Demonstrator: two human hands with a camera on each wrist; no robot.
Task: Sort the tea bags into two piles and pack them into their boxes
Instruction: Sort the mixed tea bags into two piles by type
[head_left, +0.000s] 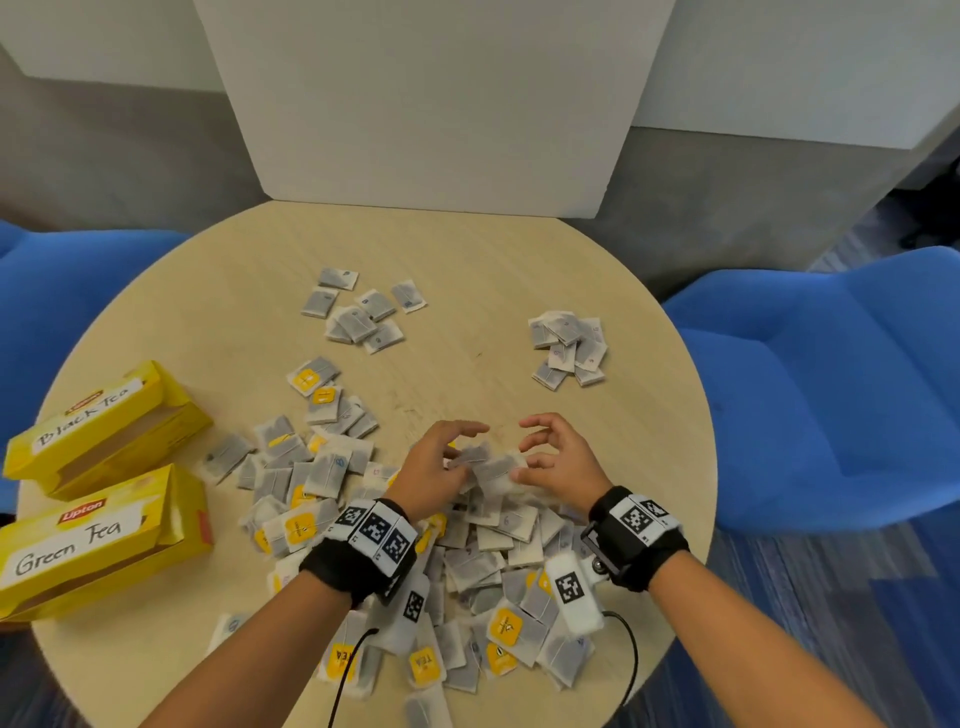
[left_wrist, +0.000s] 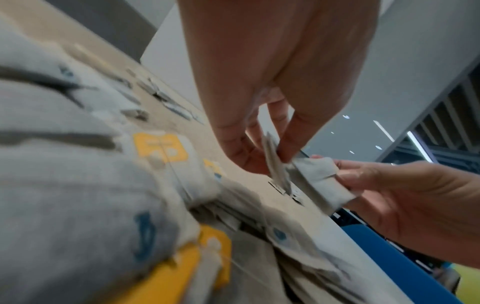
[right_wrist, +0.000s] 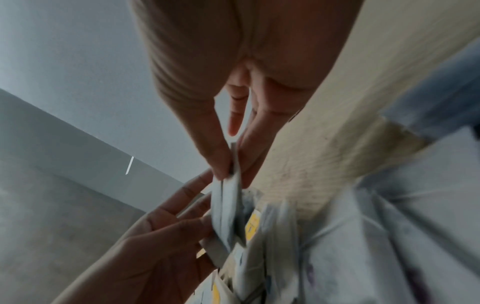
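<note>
A big heap of grey tea bags (head_left: 405, 561), some with yellow tags, covers the near half of the round table (head_left: 467, 249). Over its far edge my left hand (head_left: 441, 462) pinches a tea bag (left_wrist: 275, 164) between thumb and fingers. My right hand (head_left: 550, 457) pinches a small bunch of tea bags (right_wrist: 228, 195) right beside it; the two hands nearly touch. Two sorted piles lie farther out: one at the far centre (head_left: 363, 312), one at the far right (head_left: 569, 348). Two open yellow boxes stand at the left, marked Black Tea (head_left: 104, 426) and Green Tea (head_left: 98, 540).
Blue chairs stand to the left (head_left: 62, 291) and right (head_left: 831, 389) of the table. A white panel (head_left: 431, 104) rises behind the far edge. Bare wood lies between the two sorted piles and along the far rim. Black cables hang off the near table edge.
</note>
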